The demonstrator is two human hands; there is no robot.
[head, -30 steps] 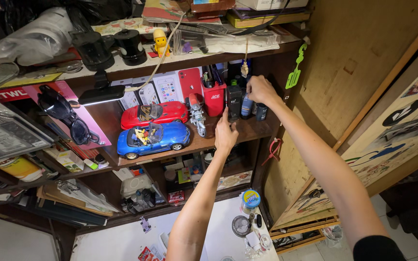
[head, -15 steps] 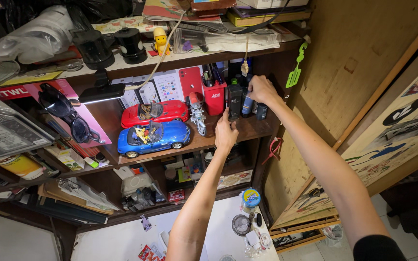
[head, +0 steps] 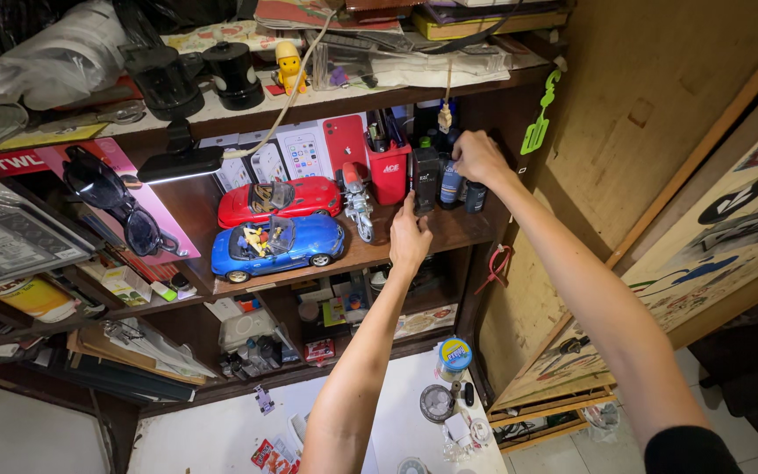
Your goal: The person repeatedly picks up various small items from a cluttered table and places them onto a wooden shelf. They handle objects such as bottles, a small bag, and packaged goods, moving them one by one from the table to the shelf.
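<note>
1. My right hand [head: 477, 156] reaches into the far right corner of the middle wooden shelf [head: 449, 230], fingers curled down over the tops of a cluster of small bottles [head: 451, 182]; whether they actually pinch one I cannot tell.
2. The bottles stand upright at the back of the shelf: a blue-and-white one under my fingers, a short dark one [head: 475, 197] just beside it to the right.
3. My left hand [head: 409, 239] is raised in front of the shelf, loosely open and gripping nothing, index finger stretched up to touch the lower front of a tall black bottle [head: 425, 178].
4. That black bottle stands between a red pen holder [head: 389, 176] on its left and the bottle cluster on its right.
5. Left of the pen holder, a small toy motorcycle [head: 357, 204] stands near a red model car [head: 279, 201]; a blue model convertible [head: 277, 247] sits in front of the red one.
6. Phone boxes [head: 304, 155] lean against the back of the shelf behind the cars.
7. A yellow figurine [head: 289, 68] and two black cylinders [head: 203, 75] sit on the shelf above.
8. A green tag [head: 539, 129] hangs on the cabinet's right side.
</note>
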